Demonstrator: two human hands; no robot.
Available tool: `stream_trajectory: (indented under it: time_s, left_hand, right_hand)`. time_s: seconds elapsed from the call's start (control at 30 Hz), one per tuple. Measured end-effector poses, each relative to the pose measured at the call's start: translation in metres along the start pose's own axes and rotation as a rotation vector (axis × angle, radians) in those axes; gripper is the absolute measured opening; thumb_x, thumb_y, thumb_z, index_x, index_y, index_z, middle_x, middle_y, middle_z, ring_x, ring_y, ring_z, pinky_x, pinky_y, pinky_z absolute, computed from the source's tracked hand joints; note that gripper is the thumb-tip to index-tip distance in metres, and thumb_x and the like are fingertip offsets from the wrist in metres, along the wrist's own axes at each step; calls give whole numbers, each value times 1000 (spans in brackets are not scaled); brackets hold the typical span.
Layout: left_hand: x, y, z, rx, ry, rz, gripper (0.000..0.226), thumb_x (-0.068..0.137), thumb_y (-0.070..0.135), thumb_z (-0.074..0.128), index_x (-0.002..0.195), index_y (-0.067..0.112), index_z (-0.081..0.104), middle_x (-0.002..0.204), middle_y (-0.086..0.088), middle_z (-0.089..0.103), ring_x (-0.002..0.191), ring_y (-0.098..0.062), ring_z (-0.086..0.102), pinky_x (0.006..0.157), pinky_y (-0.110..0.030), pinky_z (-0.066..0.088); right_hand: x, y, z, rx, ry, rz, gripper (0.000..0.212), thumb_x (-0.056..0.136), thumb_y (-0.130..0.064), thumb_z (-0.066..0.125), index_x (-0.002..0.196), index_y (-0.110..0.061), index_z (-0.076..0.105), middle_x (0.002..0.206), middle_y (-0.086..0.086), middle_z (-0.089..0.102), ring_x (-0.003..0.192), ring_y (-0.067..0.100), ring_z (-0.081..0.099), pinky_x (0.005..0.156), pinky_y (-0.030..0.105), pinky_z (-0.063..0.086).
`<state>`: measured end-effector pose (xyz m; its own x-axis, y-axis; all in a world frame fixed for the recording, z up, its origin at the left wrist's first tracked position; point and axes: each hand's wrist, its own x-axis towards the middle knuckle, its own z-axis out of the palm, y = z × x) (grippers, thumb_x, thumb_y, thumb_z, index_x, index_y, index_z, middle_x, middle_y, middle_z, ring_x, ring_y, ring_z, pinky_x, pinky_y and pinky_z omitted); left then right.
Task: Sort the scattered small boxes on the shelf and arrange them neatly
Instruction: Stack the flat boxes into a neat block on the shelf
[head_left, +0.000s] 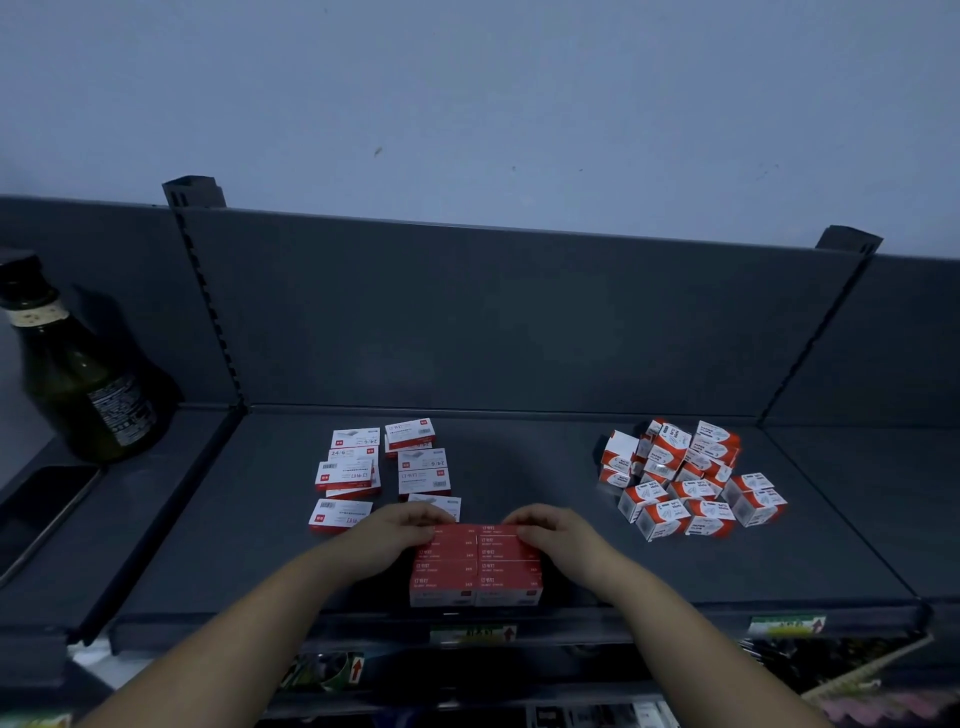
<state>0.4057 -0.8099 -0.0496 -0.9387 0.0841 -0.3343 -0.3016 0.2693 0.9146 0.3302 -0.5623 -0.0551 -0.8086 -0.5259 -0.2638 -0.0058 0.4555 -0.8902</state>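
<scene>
A tidy block of flat red boxes (475, 569) lies in two columns near the front edge of the dark shelf (675, 571). My left hand (395, 535) grips the block's far left corner and my right hand (556, 535) grips its far right corner. Behind my left hand lie several loose white-and-red staple boxes (358, 470), some stacked. At the right sits a jumbled pile of small cube-like white-and-orange boxes (685, 480).
A dark green glass bottle (78, 379) stands on the neighbouring shelf at the left, with a dark flat tray (36, 514) in front of it. The shelf's back panel (493, 322) rises behind. Price tags (472, 634) line the front lip; goods fill the shelf below.
</scene>
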Motion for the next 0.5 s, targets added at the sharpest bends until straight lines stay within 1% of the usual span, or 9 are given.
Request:
stream_trajectory:
  time_s: [0.07, 0.13, 0.17, 0.27, 0.3, 0.37, 0.43, 0.5]
  left_hand:
    - [1, -1, -3, -11, 65, 29, 24, 97, 4, 53, 108, 19, 69, 110, 2, 72, 104, -9, 66, 85, -18, 49]
    - [2, -2, -9, -38, 129, 54, 24, 96, 1, 53, 106, 18, 68, 108, 2, 73, 106, -10, 65, 89, -21, 50]
    - [1, -2, -11, -41, 147, 57, 24, 96, 1, 53, 105, 18, 68, 108, 2, 73, 105, -10, 65, 89, -22, 51]
    - [-1, -4, -20, -44, 177, 35, 21, 97, 4, 52, 105, 18, 66, 108, 3, 72, 101, -14, 66, 83, -27, 51]
    - [-1, -5, -23, -61, 198, 29, 20, 97, 3, 52, 105, 16, 65, 108, 0, 72, 99, -16, 67, 80, -29, 54]
    - [0, -7, -29, -94, 252, 33, 20, 97, 0, 50, 105, 12, 64, 105, -6, 70, 90, -16, 68, 72, -31, 57]
    - [1, -5, -34, -72, 296, 57, 20, 97, -3, 49, 105, 8, 63, 103, -7, 70, 80, -11, 68, 66, -26, 57]
    - [3, -1, -39, 3, 342, 87, 20, 96, -5, 49, 104, 6, 64, 98, -7, 69, 67, -1, 66, 56, -15, 50]
  right_hand:
    - [3, -2, -2, -5, 0, 0, 20, 99, -7, 53, 108, -9, 70, 99, -1, 70, 86, 5, 62, 74, 10, 48]
    - [7, -5, -4, -13, 18, -10, 19, 99, -6, 54, 104, -13, 71, 95, -5, 69, 84, 3, 61, 73, 9, 46]
    - [10, -7, -5, -26, 29, -13, 20, 98, -6, 54, 103, -16, 71, 95, -7, 69, 84, 2, 61, 73, 8, 45]
    - [19, -15, -5, -91, 65, -33, 21, 98, -5, 54, 106, -15, 70, 99, -8, 68, 87, -2, 60, 74, 4, 43]
    - [22, -17, -5, -112, 72, -42, 21, 98, -5, 53, 107, -15, 70, 100, -8, 68, 88, -2, 59, 74, 3, 43]
    - [28, -23, -2, -148, 63, -46, 21, 98, -7, 54, 106, -19, 69, 101, -12, 67, 90, -2, 59, 75, 4, 43]
    - [34, -28, 1, -187, 45, -45, 21, 98, -9, 54, 104, -24, 68, 103, -12, 67, 93, -2, 60, 77, 5, 43]
    - [40, -33, 4, -233, 38, -43, 21, 98, -11, 54, 104, -25, 68, 108, -8, 68, 100, 3, 61, 87, 12, 46]
